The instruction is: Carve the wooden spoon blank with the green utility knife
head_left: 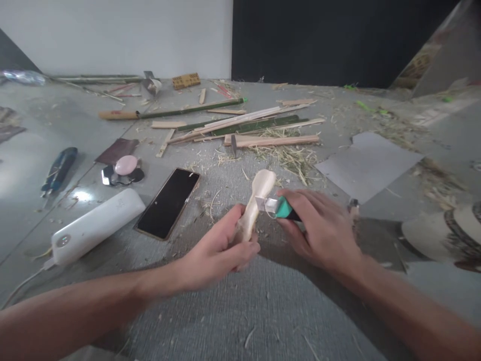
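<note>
Near the left hand (220,249) lies a phone (168,203) (black).

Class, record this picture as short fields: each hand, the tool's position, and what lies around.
Left hand: holds a pale, spoon-shaped wooden piece
Right hand: holds a teal and black tool with a flat metal end
Tool position: metal end at the piece's narrow neck; contact unclear
Left side: black-screened rectangular phone, white rounded device
Beyond hands: hammer with pale wooden handle
Right side: white paper sheet
</note>
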A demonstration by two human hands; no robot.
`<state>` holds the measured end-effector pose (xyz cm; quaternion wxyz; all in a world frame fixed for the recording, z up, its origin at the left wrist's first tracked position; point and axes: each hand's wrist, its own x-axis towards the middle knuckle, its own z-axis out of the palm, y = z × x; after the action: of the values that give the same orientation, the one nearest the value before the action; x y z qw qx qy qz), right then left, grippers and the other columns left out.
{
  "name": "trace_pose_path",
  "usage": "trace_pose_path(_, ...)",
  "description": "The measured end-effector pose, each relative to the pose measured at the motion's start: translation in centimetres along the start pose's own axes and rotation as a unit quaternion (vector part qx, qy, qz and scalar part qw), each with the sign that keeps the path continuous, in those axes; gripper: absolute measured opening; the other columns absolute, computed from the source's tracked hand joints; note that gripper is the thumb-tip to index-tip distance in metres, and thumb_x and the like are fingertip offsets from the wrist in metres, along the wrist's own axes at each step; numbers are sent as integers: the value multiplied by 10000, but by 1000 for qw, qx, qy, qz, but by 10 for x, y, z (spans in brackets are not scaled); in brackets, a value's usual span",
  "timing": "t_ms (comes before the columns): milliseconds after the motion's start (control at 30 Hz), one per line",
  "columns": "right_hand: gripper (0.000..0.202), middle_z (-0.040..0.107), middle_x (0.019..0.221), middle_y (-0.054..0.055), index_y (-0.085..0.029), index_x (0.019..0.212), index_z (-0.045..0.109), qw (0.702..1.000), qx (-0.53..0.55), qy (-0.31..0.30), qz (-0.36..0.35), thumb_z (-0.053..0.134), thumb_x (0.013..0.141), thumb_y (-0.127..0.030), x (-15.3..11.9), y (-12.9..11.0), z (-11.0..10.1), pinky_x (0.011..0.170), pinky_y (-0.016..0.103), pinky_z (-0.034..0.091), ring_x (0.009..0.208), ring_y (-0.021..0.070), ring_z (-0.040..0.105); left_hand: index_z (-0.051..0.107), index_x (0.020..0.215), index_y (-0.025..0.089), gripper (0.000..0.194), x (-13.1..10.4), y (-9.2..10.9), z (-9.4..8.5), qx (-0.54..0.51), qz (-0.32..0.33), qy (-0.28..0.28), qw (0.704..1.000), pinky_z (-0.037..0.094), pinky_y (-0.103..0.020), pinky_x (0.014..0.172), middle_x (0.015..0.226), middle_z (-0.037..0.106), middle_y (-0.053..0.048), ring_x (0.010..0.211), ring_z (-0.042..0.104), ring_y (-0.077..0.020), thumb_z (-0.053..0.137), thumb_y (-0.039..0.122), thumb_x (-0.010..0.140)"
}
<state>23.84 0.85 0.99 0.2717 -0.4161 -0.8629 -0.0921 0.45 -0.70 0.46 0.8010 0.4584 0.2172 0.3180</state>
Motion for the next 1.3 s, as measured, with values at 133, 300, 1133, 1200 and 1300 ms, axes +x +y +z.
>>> trace_pose_path(133, 233, 738, 953, 88, -192, 1216, 527, 998, 66, -4, 7, 484, 1027, -320, -1, 2, 0, 663, 323, 529, 809, 212, 698, 438, 982, 207, 168, 0, -1, 0, 20, 5, 15, 1000, 297, -220, 505, 795, 455, 56, 552, 357, -40, 605, 197, 992)
trace_pose_path(300, 170, 735, 944, 74, -214, 1098, 526, 993, 94, -42, -49, 481, 1039, -367, -2, 0, 1, 624, 298, 501, 770, 184, 680, 434, 1013, 216, 168, 1, -2, -5, 20, 25, 32, 999, 302, -220, 511, 700, 453, 85, 527, 355, -45, 602, 221, 1012)
trace_pose_path(1133, 183, 748, 990, 71, -189, 1122, 568, 998, 37, -23, -49, 517, 1033, -341, -3, -2, -1, 675, 309, 516, 819, 193, 715, 440, 1038, 217, 181, -4, -8, -2, 91, 17, 90, 992, 363, -214, 546, 793, 454, 60, 606, 390, -56, 613, 267, 1023)
trace_pose_path(1200, 170, 752, 1015, 65, -202, 1101, 565, 996, 38, -44, -65, 505, 1037, -347, -3, -5, -1, 684, 319, 517, 829, 197, 721, 431, 1030, 219, 198, -4, -9, -3, 105, 14, 109, 988, 355, -214, 537, 735, 441, 74, 588, 387, -59, 621, 277, 1021)
trace_pose_path(1300, 176, 751, 1008, 64, -202, 1097, 565, 996, 38, -46, -70, 498, 1040, -355, -2, -6, 0, 681, 321, 513, 813, 193, 718, 439, 1051, 215, 189, -3, -8, -4, 118, 7, 102, 988, 319, -210, 506, 686, 415, 84, 562, 365, -60, 614, 280, 1023)
